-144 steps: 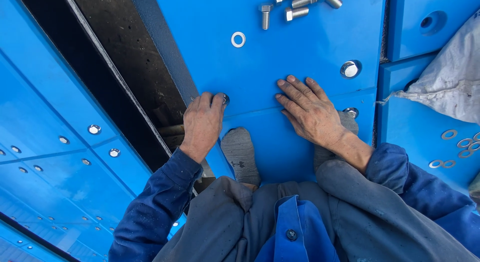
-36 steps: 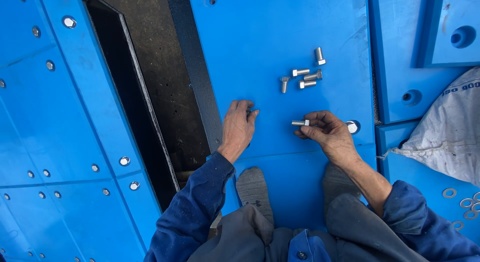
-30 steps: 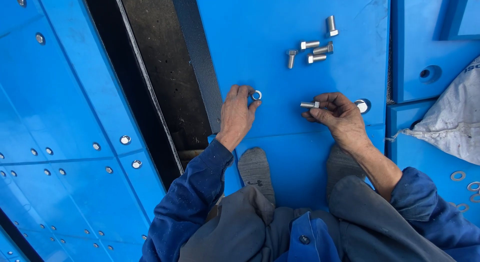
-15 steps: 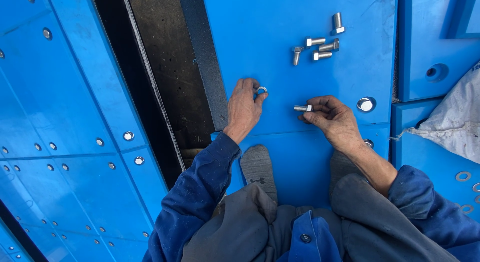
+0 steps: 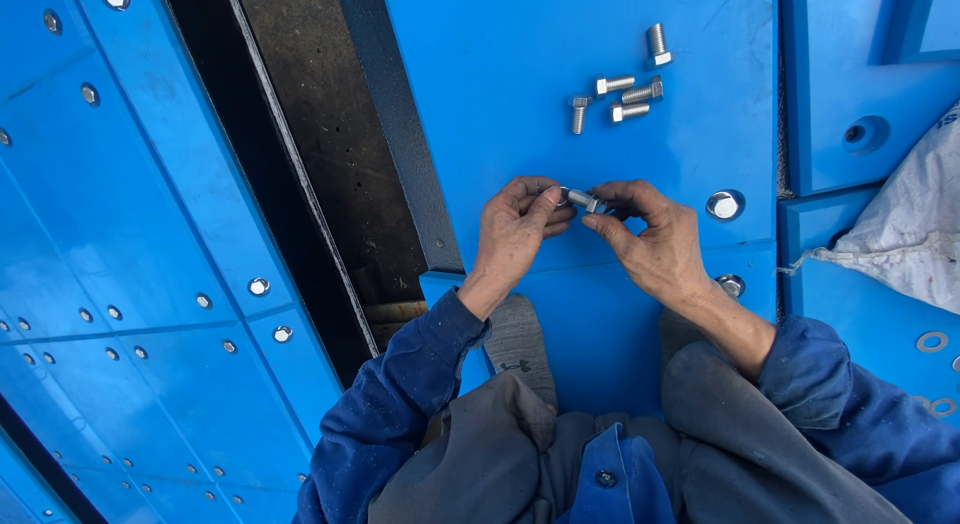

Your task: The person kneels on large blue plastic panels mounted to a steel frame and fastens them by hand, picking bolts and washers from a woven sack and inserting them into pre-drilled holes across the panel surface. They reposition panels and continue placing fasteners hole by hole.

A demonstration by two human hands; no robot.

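My left hand and my right hand meet over a blue plastic panel. Between the fingertips sits a silver bolt, pinched by my right hand. My left hand pinches a small metal washer at the bolt's end. Several loose silver bolts lie on the panel beyond the hands. Two bolt heads are seated in the panel to the right of my right hand.
A dark open gap runs diagonally on the left of the panel. More blue panels with bolt heads lie further left. A white sack and loose washers rest on the right. My grey shoe stands below the hands.
My left hand picked up a washer from the panel and my right hand took a bolt; the two hands have come together, washer against the bolt.
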